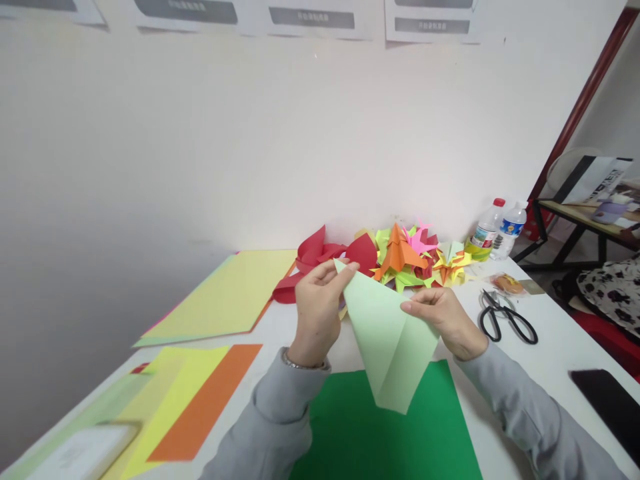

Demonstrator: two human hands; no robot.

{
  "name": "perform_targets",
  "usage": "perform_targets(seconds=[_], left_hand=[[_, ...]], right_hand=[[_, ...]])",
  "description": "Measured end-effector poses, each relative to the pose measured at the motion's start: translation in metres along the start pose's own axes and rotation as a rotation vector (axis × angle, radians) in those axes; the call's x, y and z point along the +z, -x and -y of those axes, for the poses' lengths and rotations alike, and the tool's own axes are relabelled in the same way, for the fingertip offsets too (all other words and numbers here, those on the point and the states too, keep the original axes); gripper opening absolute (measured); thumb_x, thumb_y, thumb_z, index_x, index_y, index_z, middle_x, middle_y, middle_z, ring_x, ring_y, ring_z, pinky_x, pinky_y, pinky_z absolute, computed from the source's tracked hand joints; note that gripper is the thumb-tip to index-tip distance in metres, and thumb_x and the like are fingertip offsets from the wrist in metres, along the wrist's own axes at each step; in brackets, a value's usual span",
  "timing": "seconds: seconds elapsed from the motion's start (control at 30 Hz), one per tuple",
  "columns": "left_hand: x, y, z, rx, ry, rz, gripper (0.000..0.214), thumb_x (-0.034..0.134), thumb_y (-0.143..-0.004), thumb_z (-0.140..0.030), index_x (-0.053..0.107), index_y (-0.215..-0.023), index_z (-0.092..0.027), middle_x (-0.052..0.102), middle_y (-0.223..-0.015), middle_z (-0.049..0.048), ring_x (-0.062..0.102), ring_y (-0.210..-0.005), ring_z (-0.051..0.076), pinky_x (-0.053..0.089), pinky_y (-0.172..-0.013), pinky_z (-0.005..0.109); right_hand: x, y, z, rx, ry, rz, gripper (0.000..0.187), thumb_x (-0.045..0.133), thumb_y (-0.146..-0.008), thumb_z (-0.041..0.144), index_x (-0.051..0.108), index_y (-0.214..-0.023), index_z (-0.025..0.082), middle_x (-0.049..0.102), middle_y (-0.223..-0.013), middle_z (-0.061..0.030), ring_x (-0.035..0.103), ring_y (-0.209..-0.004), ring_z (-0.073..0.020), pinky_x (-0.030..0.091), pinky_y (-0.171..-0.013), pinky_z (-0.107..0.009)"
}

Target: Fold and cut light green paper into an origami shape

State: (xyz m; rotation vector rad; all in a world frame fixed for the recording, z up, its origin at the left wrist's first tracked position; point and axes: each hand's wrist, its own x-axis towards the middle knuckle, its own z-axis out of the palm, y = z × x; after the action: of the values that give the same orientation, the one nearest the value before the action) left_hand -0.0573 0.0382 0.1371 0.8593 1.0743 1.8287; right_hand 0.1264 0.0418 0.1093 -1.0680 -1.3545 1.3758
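A pale green sheet of paper (380, 320), partly folded with a crease down its lower part, hangs between my two hands. My left hand (320, 307) pinches its upper left corner between thumb and fingers. At its right edge my right hand (445, 317) grips the paper, thumb on the front face. Beneath it lies a dark green sheet (370, 433) flat on the white table (530, 393). Behind my hands stand folded paper pieces, among them a red one (313, 250) and an orange one (397, 253).
Black-handled scissors (507, 317) and a dark phone-like slab (607, 407) lie to the right. Two bottles (509, 230) stand at the back right. On the left are large yellow sheets (215, 293), an orange strip (207, 407) and a blurred white box (83, 453). A wall rises behind.
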Motion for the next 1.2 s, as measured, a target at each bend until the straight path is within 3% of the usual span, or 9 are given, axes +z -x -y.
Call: perform_targets(seconds=[0.1,0.23,0.43,0.63,1.2], left_hand=[[0.002,0.007,-0.002,-0.155,-0.056,0.125,0.043,0.086,-0.047,-0.023,0.067,-0.084,-0.011,0.07,-0.074,0.0069,0.064,-0.064,0.018,0.05,-0.056,0.027],[0.004,0.013,0.003,-0.234,-0.117,0.155,0.055,0.088,-0.043,-0.021,0.065,-0.092,-0.011,0.071,-0.076,0.0086,0.066,-0.066,0.023,0.053,-0.059,0.033],[0.006,0.014,0.008,-0.19,-0.15,0.082,0.054,0.088,-0.041,-0.021,0.065,-0.089,-0.011,0.07,-0.074,0.0071,0.065,-0.065,0.022,0.052,-0.058,0.032],[0.007,0.015,0.007,-0.143,-0.178,0.038,0.051,0.087,-0.041,-0.023,0.065,-0.086,-0.011,0.069,-0.072,0.0064,0.064,-0.064,0.02,0.051,-0.056,0.03],[0.006,0.016,0.007,-0.133,-0.217,0.064,0.054,0.087,-0.042,-0.025,0.064,-0.088,-0.011,0.069,-0.073,0.0057,0.064,-0.067,0.021,0.052,-0.057,0.03]], right_hand=[[0.0,0.001,0.001,0.0,-0.013,0.02,0.036,0.082,-0.055,0.046,0.066,-0.06,0.014,0.059,-0.055,0.0007,0.048,-0.051,-0.0105,0.035,-0.048,-0.024],[0.0,0.002,0.002,-0.008,0.006,0.017,0.038,0.083,-0.053,0.048,0.066,-0.059,0.015,0.06,-0.055,0.0003,0.049,-0.049,-0.0107,0.035,-0.045,-0.023],[0.001,0.002,0.002,-0.024,0.037,-0.02,0.035,0.081,-0.056,0.046,0.068,-0.06,0.014,0.063,-0.057,-0.0008,0.051,-0.051,-0.0115,0.037,-0.046,-0.024],[0.0,0.002,-0.001,-0.009,-0.003,0.024,0.034,0.083,-0.056,0.043,0.072,-0.071,0.015,0.067,-0.065,-0.0014,0.056,-0.055,-0.0128,0.04,-0.052,-0.024],[-0.001,0.001,-0.003,0.036,-0.111,0.029,0.033,0.083,-0.056,0.042,0.069,-0.064,0.013,0.065,-0.059,-0.0008,0.055,-0.051,-0.0116,0.038,-0.05,-0.024]])
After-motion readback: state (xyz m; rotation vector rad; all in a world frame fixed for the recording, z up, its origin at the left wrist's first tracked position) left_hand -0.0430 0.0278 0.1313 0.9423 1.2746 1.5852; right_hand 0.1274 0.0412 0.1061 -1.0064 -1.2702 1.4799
